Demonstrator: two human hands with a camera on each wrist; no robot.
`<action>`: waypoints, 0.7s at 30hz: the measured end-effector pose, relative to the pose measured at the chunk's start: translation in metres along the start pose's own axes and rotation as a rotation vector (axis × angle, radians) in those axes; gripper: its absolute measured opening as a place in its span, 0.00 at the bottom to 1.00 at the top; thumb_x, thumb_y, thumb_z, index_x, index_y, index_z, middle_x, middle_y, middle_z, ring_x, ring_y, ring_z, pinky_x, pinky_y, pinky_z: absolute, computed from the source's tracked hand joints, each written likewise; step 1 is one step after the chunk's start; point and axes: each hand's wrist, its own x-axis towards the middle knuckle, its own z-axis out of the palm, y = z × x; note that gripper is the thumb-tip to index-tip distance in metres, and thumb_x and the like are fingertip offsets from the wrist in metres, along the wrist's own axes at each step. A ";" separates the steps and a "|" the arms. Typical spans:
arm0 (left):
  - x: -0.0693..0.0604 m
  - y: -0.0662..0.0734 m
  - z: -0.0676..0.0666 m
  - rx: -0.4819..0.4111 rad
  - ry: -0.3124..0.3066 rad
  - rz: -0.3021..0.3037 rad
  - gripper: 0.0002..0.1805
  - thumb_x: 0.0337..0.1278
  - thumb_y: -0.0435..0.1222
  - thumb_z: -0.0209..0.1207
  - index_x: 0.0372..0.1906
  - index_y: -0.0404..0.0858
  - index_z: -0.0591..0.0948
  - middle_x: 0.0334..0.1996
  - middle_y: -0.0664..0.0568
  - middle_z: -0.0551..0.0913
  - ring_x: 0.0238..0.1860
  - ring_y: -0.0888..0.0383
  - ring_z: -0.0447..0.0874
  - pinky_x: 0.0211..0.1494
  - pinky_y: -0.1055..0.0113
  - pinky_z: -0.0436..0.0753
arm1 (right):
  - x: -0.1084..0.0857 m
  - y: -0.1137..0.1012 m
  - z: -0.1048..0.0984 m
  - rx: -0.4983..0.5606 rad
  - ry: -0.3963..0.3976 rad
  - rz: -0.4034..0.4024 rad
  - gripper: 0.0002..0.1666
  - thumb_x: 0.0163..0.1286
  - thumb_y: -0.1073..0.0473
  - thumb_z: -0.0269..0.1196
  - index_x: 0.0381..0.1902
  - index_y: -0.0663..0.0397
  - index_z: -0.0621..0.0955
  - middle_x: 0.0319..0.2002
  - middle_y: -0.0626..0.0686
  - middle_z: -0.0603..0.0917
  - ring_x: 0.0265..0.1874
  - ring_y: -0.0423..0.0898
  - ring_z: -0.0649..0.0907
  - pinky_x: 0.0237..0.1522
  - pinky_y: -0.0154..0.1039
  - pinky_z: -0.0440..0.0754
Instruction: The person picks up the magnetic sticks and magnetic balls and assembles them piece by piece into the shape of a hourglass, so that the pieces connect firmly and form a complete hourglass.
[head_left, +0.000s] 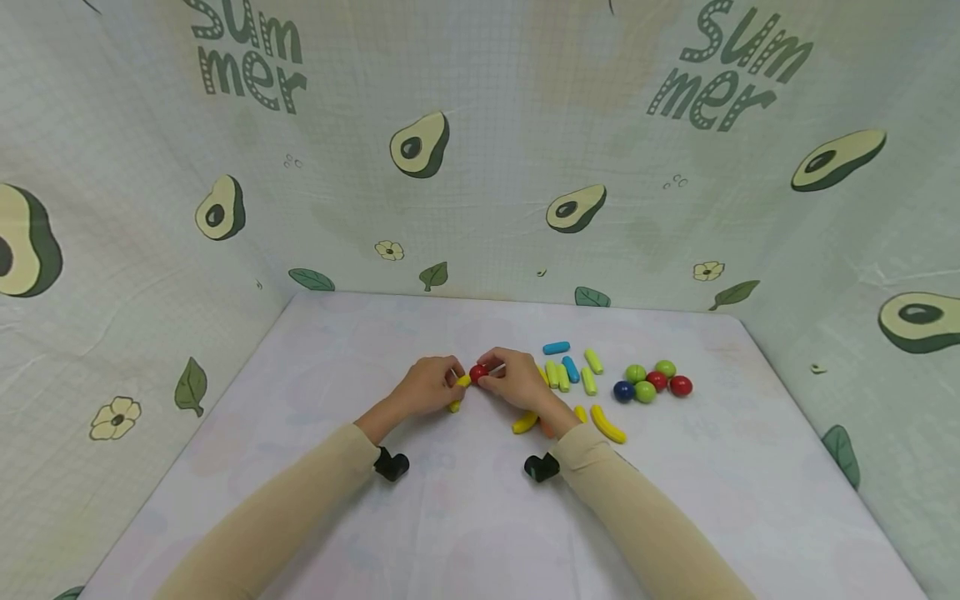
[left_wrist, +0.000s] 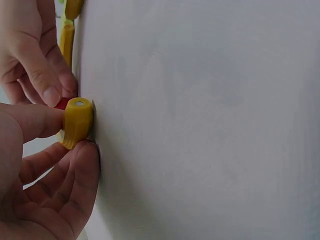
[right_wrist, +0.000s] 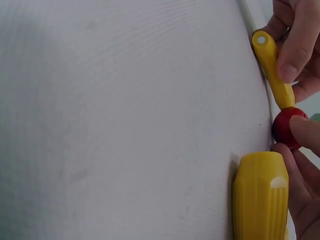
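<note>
My left hand (head_left: 427, 387) pinches a curved yellow stick (head_left: 455, 406) above the left-middle of the table. A red ball (head_left: 477, 373) sits between the thumb and fingers of my right hand (head_left: 519, 381), just right of it. In the right wrist view, one end of the yellow stick (right_wrist: 272, 65) touches the red ball (right_wrist: 284, 126); its other end shows a small silvery disc. Seen from the left wrist, the stick's near end (left_wrist: 78, 120) hides most of the ball. More curved yellow sticks (head_left: 526, 422) lie beneath and beside my right wrist, along with a partly hidden orange piece (head_left: 547, 428).
Right of my right hand lie several lime sticks (head_left: 588, 382) and blue sticks (head_left: 557, 347). Farther right is a cluster of green balls (head_left: 645, 392), red balls (head_left: 681, 386) and a dark blue ball (head_left: 623, 392). Another curved yellow stick (head_left: 607, 425) is nearer. A printed cloth (head_left: 487, 208) surrounds the table.
</note>
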 end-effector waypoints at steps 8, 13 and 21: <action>-0.002 0.002 0.002 0.000 0.005 0.017 0.25 0.66 0.38 0.69 0.66 0.41 0.80 0.34 0.54 0.84 0.29 0.60 0.78 0.35 0.67 0.78 | 0.000 -0.001 -0.001 0.006 0.022 0.005 0.15 0.71 0.61 0.73 0.53 0.54 0.85 0.51 0.54 0.89 0.46 0.50 0.88 0.52 0.43 0.89; -0.001 0.001 0.004 0.007 -0.001 0.012 0.28 0.68 0.39 0.68 0.70 0.44 0.79 0.41 0.52 0.87 0.32 0.60 0.80 0.38 0.67 0.81 | 0.002 -0.001 0.000 0.017 0.008 0.005 0.14 0.71 0.61 0.73 0.53 0.53 0.86 0.50 0.53 0.89 0.45 0.49 0.89 0.49 0.41 0.89; 0.002 -0.001 0.007 0.016 -0.014 0.004 0.26 0.69 0.39 0.68 0.69 0.46 0.79 0.42 0.52 0.87 0.33 0.58 0.80 0.40 0.65 0.82 | -0.001 0.003 -0.006 -0.018 -0.028 -0.024 0.16 0.72 0.62 0.72 0.56 0.52 0.85 0.53 0.54 0.89 0.47 0.50 0.88 0.54 0.44 0.88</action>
